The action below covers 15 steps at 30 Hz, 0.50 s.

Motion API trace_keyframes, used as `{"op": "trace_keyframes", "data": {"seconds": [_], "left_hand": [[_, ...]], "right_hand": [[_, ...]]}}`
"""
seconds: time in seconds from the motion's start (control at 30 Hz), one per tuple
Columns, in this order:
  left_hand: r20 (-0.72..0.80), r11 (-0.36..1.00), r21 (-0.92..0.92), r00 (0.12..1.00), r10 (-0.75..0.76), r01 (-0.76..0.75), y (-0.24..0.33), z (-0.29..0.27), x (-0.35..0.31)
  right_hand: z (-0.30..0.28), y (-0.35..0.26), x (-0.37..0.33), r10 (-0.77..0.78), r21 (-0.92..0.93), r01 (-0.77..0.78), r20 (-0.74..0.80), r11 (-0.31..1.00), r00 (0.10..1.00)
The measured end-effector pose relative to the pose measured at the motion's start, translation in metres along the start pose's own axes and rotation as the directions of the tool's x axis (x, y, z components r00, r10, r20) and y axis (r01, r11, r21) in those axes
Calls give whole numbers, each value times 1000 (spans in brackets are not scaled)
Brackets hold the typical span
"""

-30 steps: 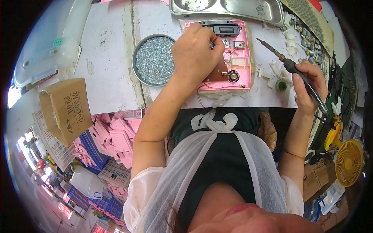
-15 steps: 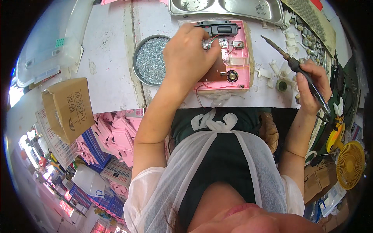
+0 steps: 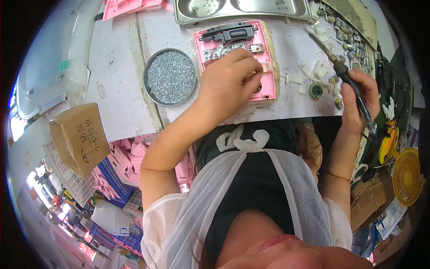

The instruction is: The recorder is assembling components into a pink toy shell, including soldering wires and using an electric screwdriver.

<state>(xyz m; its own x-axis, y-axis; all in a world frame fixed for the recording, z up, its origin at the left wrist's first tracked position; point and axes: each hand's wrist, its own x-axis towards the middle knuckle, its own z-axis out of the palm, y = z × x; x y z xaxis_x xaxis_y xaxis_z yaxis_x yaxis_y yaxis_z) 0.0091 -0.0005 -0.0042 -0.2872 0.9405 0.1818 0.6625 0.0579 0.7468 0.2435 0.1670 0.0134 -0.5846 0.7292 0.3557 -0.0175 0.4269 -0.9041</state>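
Observation:
A pink plastic housing (image 3: 268,83) lies on the table in front of me, with a black slotted part (image 3: 237,34) along its far end, red wires and a small metal-cased component (image 3: 257,48). My left hand (image 3: 229,85) is over its near half, thumb and fingertips closed together. What they hold, if anything, is hidden, and the hand covers most of the circuit board. At the right, my right hand (image 3: 363,101) grips a soldering iron (image 3: 341,68) by its dark handle. The iron's tip points up and left, above the table and apart from the housing.
Left of the housing stands a round bowl (image 3: 145,85) of small screws. A metal tray (image 3: 244,19) lies at the far edge. Small white parts (image 3: 319,69) and a round green-filled tin (image 3: 316,91) are at the right. A cardboard box (image 3: 83,136) and a yellow fan (image 3: 406,177) flank the table.
My left hand has moved from the far wiring toward the near right of the housing, uncovering wires and components. The view has shifted slightly; the right hand still holds the soldering iron.

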Motion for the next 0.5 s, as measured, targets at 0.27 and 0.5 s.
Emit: {"op": "trace_keyframes", "data": {"seconds": [0.27, 0.5], "left_hand": [[118, 863, -367, 937, -328, 349, -8, 0, -12], [33, 990, -129, 998, -52, 56, -13, -1, -13]], "right_hand": [[71, 0, 0, 87, 121, -109, 171, 987, 981], [22, 0, -4, -35, 91, 20, 164, 996, 986]]}}
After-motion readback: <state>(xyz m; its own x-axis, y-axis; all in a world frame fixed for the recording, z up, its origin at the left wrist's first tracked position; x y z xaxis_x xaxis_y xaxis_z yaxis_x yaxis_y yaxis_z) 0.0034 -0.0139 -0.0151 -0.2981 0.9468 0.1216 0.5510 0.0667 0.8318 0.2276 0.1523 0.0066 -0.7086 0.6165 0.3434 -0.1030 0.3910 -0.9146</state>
